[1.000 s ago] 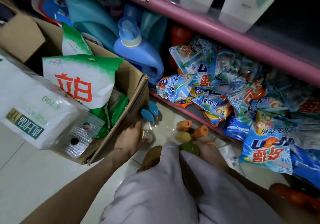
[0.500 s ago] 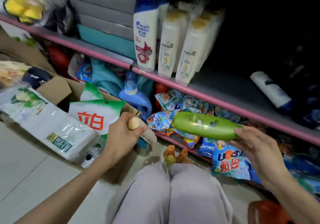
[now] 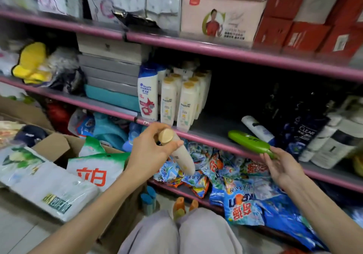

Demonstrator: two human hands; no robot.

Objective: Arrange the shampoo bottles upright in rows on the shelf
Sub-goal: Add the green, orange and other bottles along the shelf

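The job looks partly done: on the pink-edged shelf a Head & Shoulders bottle and a tight block of cream Pantene bottles with tan caps already stand upright in rows, just above and beyond the left hand. That hand wraps its fingers and thumb round a cream shampoo bottle just below its round tan cap, the smooth tapered body hanging down and away from the grip, tilted, in front of the shelf lip. The right hand pinches the near end of a green shampoo bottle with its fingertips, the other fingers loosely spread; the glossy, flattened oval bottle stretches up and left from the pinch, lying across the shelf edge rather than standing. Just past its far side a white bottle lies flat on the shelf, and to the right of the pinch dark Clear bottles stand in a cluster. Still to do, by my reckoning: stand both held bottles up, right the fallen white one, and fetch the orange-capped bottles on the floor below both hands, near the knees.
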